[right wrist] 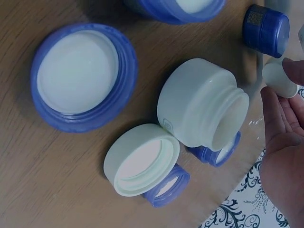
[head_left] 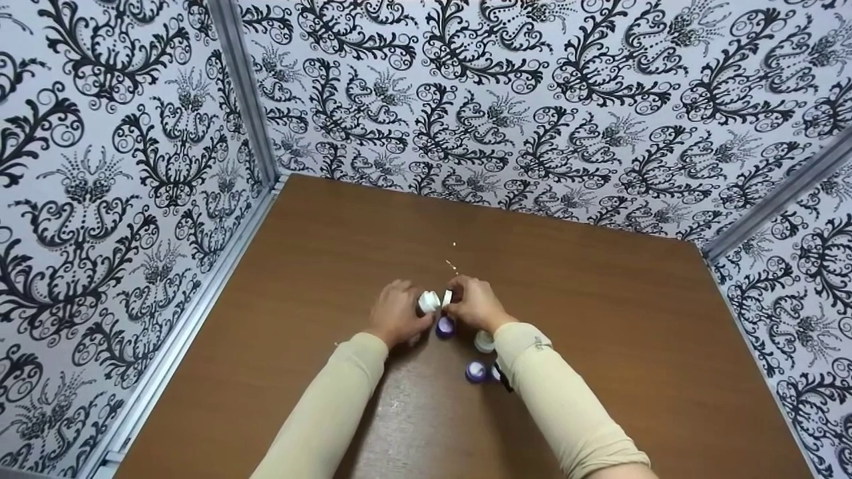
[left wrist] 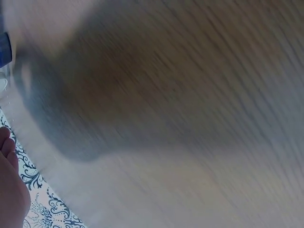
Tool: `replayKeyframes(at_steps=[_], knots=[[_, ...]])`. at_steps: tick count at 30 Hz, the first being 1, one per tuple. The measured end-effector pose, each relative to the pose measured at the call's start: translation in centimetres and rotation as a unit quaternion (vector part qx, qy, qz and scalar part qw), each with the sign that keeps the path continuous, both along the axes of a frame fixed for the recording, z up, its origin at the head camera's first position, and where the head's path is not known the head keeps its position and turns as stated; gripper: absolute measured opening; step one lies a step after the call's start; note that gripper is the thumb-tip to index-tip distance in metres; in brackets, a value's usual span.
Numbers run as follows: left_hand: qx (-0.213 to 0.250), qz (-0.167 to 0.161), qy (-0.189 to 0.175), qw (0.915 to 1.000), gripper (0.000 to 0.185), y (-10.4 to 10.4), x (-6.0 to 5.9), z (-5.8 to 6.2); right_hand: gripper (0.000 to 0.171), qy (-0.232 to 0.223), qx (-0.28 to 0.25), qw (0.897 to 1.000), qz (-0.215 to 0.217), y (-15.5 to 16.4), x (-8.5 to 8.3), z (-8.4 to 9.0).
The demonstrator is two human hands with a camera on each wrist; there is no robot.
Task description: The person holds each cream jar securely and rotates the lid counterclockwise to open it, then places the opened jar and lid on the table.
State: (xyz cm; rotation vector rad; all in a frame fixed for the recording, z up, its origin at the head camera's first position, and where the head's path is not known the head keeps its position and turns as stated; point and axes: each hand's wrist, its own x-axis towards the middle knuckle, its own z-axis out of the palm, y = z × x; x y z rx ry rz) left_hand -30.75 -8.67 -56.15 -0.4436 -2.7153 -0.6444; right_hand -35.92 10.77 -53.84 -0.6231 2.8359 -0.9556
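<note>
Both hands meet over the middle of the brown table (head_left: pixel 599 332). My left hand (head_left: pixel 414 305) grips a small white jar (head_left: pixel 428 303). Just to its right, my right hand (head_left: pixel 456 297) pinches a white lid (head_left: pixel 447 298) close to the jar's mouth. In the right wrist view the palm of my right hand (right wrist: pixel 283 142) shows at the right edge, with the white lid (right wrist: pixel 280 78) at its fingertips. The left wrist view is blurred; only the edge of my left hand (left wrist: pixel 9 190) and bare table show.
Under my right wrist lie a purple lid (head_left: pixel 444 326), a white jar (head_left: pixel 484 342) and another purple lid (head_left: pixel 476 371). Close up: an upturned blue lid (right wrist: pixel 80 78), a white jar on its side (right wrist: pixel 202 109), a white lid (right wrist: pixel 142 159), a dark blue jar (right wrist: pixel 266 29). Patterned walls (head_left: pixel 133 166) enclose the table.
</note>
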Motion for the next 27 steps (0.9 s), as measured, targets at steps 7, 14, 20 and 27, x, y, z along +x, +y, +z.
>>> replayKeyframes(at_steps=[7,14,20,27], knots=[[-0.019,-0.002,0.018,0.9996,0.038,-0.15,0.0,-0.17,0.035,0.026,0.016,0.999,0.022,0.16,-0.23,-0.27],[-0.021,-0.004,0.01,0.9997,0.037,-0.23,0.07,-0.2,0.034,0.025,0.026,0.999,0.026,0.27,-0.25,-0.18],[-0.013,-0.004,0.003,0.9999,0.038,-0.33,0.16,-0.19,0.037,0.02,0.036,0.998,0.04,0.38,-0.25,0.11],[-0.013,0.001,0.002,0.9999,0.039,-0.44,0.05,-0.3,0.034,0.034,0.068,0.995,0.067,0.4,-0.28,0.42]])
